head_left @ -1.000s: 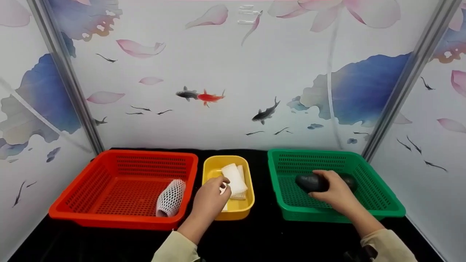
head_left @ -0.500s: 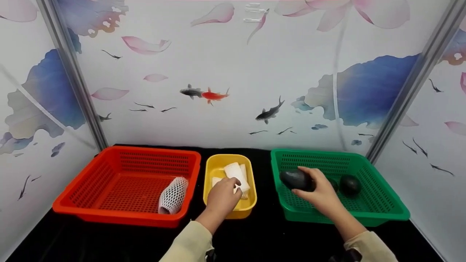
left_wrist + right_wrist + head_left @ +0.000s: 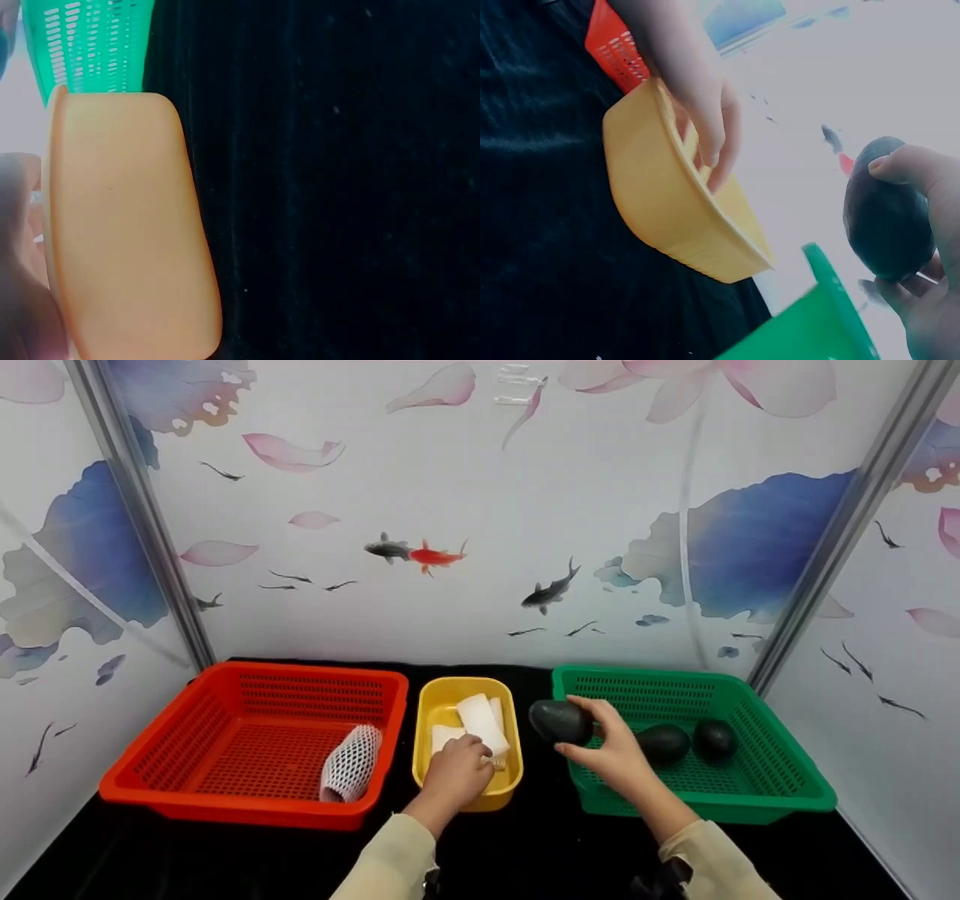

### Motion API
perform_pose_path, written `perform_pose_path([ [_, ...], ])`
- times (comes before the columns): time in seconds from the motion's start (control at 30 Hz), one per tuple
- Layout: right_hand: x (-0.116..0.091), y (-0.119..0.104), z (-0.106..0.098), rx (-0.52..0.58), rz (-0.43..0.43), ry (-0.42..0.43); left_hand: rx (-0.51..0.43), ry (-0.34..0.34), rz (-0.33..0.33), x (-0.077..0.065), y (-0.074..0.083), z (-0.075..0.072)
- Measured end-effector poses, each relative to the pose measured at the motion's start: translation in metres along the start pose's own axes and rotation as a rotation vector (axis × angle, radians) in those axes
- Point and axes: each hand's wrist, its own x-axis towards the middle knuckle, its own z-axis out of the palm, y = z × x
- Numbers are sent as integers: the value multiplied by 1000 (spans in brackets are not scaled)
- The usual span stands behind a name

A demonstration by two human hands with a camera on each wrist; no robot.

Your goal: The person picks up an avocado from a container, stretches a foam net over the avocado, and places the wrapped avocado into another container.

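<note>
My right hand (image 3: 611,742) grips a dark, egg-shaped avocado (image 3: 561,723) between thumb and fingers, above the green basket's left rim. The right wrist view shows the same avocado (image 3: 889,210) held upright, thumb near its top. My left hand (image 3: 459,772) reaches into the yellow bin (image 3: 427,697), its fingers at the folded white foam nets (image 3: 480,720). Whether they pinch a net is hidden. In the right wrist view the left fingers (image 3: 709,142) dip inside the bin's rim. The left wrist view mostly shows the bin's outer wall (image 3: 127,225).
Two more dark avocados, one (image 3: 664,744) beside the other (image 3: 715,739), lie in the green basket (image 3: 795,750). At left, the red basket (image 3: 247,750) holds a puffed-out white foam net (image 3: 351,765). Black cloth (image 3: 532,840) covers the table; a printed wall (image 3: 450,607) stands behind.
The right hand has carried the avocado leftward from inside the green basket to above its left rim, uncovering the other two. The left hand has shifted slightly rightward and lower among the foam nets.
</note>
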Motion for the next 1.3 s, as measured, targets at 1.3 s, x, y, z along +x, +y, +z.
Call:
perform_pose_path([
  [1.3, 4, 13, 12, 21, 25, -31, -25, -141, -1, 0, -1, 2],
])
